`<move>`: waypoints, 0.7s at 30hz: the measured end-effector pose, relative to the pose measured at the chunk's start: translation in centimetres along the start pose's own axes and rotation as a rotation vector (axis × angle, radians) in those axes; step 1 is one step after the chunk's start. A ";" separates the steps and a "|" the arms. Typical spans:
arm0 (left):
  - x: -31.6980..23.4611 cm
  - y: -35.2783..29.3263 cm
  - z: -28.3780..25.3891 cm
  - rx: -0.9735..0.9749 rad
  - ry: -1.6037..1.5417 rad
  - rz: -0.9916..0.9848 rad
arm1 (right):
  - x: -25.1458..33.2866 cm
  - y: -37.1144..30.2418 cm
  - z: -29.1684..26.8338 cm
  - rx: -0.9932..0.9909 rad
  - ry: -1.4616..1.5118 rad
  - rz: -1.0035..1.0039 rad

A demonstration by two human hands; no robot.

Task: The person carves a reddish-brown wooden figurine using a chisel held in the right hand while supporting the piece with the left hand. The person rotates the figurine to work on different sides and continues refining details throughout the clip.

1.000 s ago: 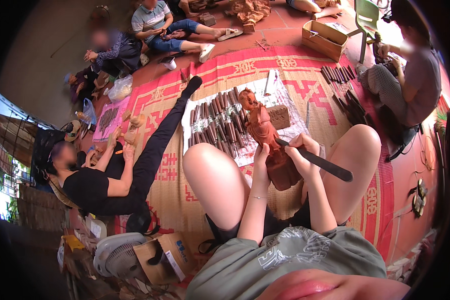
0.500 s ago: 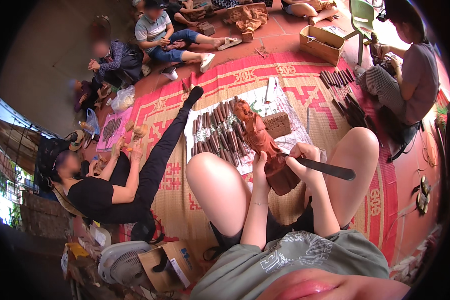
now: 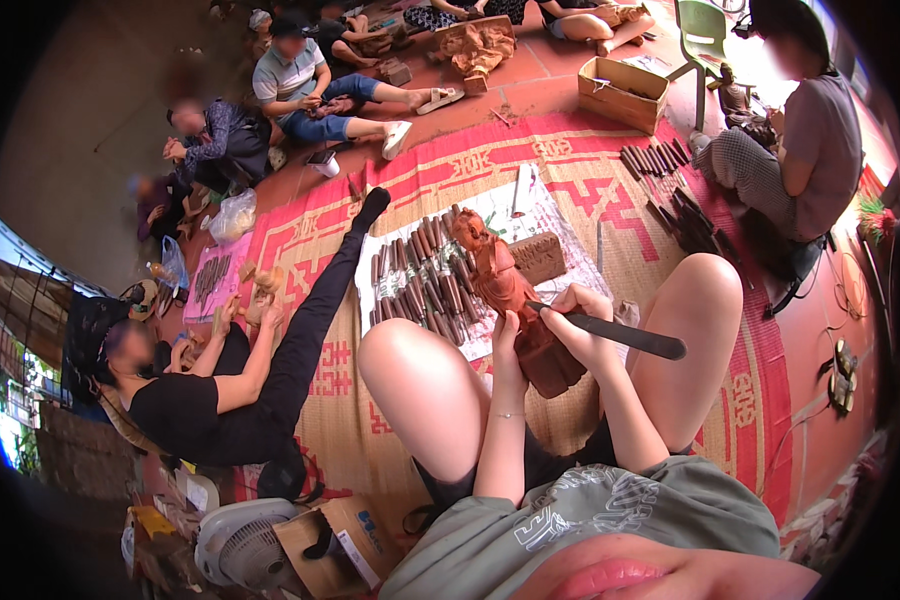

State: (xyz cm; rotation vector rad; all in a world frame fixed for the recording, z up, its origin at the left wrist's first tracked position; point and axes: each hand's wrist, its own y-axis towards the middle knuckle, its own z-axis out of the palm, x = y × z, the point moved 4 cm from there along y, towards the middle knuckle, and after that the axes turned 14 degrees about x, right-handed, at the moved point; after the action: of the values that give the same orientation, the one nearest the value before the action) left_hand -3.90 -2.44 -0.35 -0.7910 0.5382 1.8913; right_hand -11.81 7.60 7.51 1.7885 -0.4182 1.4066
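Note:
A reddish-brown carved wooden figure (image 3: pixel 500 268) on a block-like base leans away from me between my raised knees. My left hand (image 3: pixel 508 352) is closed around its lower left side, the fingers partly hidden behind the wood. My right hand (image 3: pixel 584 330) grips a carving chisel (image 3: pixel 630 337) with a long dark handle pointing to the right. Its blade end meets the figure's lower robe, though the cutting edge is too small to make out. Beyond the figure, several wooden-handled carving tools (image 3: pixel 420 275) lie in rows on a white sheet (image 3: pixel 570 215).
A carved wood block (image 3: pixel 538 258) lies behind the figure. A patterned red and straw mat (image 3: pixel 370 400) covers the floor. More tools (image 3: pixel 695 222) lie at the right near a seated person (image 3: pixel 820 150). Another person (image 3: pixel 195 385) works at the left. A wooden box (image 3: pixel 623 93) stands far off.
The whole view has shifted slightly. My right hand and the chisel have moved a little left across the figure, with the blade end further over its robe. Both grips stay closed.

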 end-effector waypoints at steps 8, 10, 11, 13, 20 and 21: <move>-0.6 0.0 0.8 -0.005 -0.018 0.000 | 0.4 -0.1 -0.9 0.002 0.046 0.005; -0.3 -0.4 0.2 -0.013 -0.003 -0.025 | 0.2 0.1 -0.3 -0.008 -0.010 -0.028; -0.2 -0.4 0.0 -0.005 0.006 -0.019 | -0.4 -0.2 -0.5 0.028 -0.029 -0.001; -0.3 -0.4 -0.2 0.011 0.004 0.007 | 0.2 -0.6 -0.9 0.136 -0.103 0.128; 0.3 -0.1 -0.1 -0.007 -0.012 -0.036 | 0.3 0.0 -0.5 0.002 -0.025 -0.001; 0.7 0.0 -0.7 -0.036 0.005 -0.038 | 0.0 -0.2 -0.7 0.014 -0.050 -0.001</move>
State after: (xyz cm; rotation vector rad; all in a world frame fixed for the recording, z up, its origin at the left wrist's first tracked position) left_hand -3.93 -2.50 -1.36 -0.8236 0.4901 1.8691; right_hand -12.14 8.22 7.48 1.8376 -0.4349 1.3700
